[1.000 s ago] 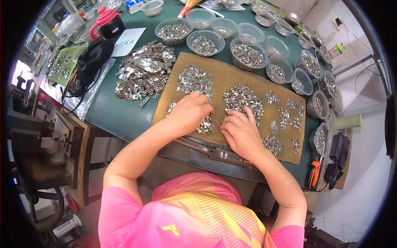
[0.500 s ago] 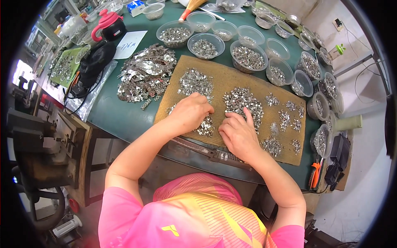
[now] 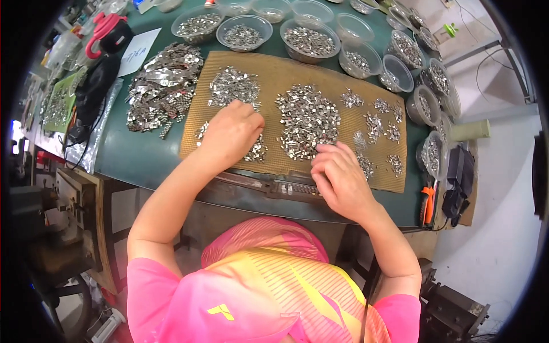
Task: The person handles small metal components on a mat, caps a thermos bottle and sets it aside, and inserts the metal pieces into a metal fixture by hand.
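Note:
On a tan textured mat (image 3: 269,63) lie several piles of small shiny metal pieces. My left hand (image 3: 233,132) rests between the upper left pile (image 3: 233,87) and a smaller pile (image 3: 256,152) below it. Its fingers are curled together; whatever they hold is hidden. Beside the lower right edge of the large middle pile (image 3: 307,119), my right hand (image 3: 342,176) has its fingers bent inward, fingertips close to the pieces. Anything between them is too small to make out. Part of another small pile (image 3: 365,166) shows behind that hand.
Clear plastic bowls (image 3: 311,41) of metal pieces line the mat's far and right sides. A heap of linked metal strips (image 3: 162,86) lies left. A dark metal rail (image 3: 243,180) runs along the front edge. Orange-handled pliers (image 3: 428,204) lie at the right, a red-lidded jug (image 3: 108,34) far left.
The view has shifted, so the table appears higher and further left. My right hand has drawn back from the middle pile to its lower right edge, its raised finger now bent. My left hand stays near the left piles.

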`<action>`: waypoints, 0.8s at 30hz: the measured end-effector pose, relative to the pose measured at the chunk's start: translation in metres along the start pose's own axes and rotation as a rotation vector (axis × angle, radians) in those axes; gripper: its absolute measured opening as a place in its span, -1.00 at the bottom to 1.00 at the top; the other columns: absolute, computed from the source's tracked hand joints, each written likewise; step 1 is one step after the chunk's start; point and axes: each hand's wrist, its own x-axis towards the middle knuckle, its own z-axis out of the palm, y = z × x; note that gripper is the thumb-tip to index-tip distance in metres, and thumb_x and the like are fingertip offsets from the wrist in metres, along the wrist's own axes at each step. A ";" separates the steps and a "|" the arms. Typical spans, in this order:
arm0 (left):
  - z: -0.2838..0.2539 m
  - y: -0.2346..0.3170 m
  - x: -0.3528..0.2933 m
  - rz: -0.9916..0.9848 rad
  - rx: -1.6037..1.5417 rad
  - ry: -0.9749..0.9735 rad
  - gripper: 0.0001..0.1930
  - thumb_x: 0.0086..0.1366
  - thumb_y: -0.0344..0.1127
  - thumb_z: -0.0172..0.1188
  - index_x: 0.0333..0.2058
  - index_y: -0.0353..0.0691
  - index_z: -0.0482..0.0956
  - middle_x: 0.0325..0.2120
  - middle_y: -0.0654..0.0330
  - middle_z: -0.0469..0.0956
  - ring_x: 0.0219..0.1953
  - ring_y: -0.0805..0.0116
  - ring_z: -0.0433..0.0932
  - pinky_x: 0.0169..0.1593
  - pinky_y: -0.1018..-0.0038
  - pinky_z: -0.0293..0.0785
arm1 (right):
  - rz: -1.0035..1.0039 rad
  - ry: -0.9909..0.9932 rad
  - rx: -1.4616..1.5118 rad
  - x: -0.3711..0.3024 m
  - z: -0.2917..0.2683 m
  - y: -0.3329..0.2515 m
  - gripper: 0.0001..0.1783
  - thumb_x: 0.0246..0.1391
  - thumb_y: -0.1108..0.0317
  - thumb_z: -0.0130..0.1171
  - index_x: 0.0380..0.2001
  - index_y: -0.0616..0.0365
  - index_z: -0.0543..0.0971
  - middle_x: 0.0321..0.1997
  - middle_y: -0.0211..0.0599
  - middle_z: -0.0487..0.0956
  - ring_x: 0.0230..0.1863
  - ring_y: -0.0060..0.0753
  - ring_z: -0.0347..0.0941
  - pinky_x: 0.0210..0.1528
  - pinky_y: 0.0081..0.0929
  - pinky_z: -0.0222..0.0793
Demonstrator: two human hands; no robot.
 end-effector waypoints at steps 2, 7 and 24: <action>-0.001 0.000 0.001 -0.003 -0.006 0.000 -0.92 0.16 -0.43 0.34 -0.37 -0.20 0.61 -0.40 0.17 0.53 -0.24 0.09 0.50 -0.11 0.24 0.48 | 0.011 -0.027 0.019 -0.013 -0.001 -0.005 -0.83 0.13 0.46 0.28 -0.25 0.07 0.50 -0.10 -0.31 0.56 0.22 -0.11 0.46 0.37 0.07 0.18; 0.000 0.003 0.000 -0.020 -0.030 0.019 -0.93 0.21 -0.44 0.31 -0.35 -0.22 0.59 -0.39 0.14 0.51 -0.23 0.06 0.49 -0.11 0.21 0.47 | 0.037 -0.042 -0.021 -0.035 0.009 -0.013 -0.82 0.11 0.45 0.30 -0.25 0.07 0.49 -0.09 -0.34 0.55 0.22 -0.14 0.46 0.41 0.14 0.13; 0.007 0.082 -0.026 -0.035 -0.450 -0.013 -0.84 0.20 -0.48 0.36 -0.27 -0.23 0.56 -0.27 0.11 0.58 -0.11 0.05 0.56 -0.02 0.22 0.48 | 0.174 -0.016 0.111 -0.043 0.006 -0.006 -0.91 0.14 0.39 0.31 -0.28 0.04 0.60 -0.07 -0.42 0.62 0.14 -0.29 0.53 0.42 0.05 0.13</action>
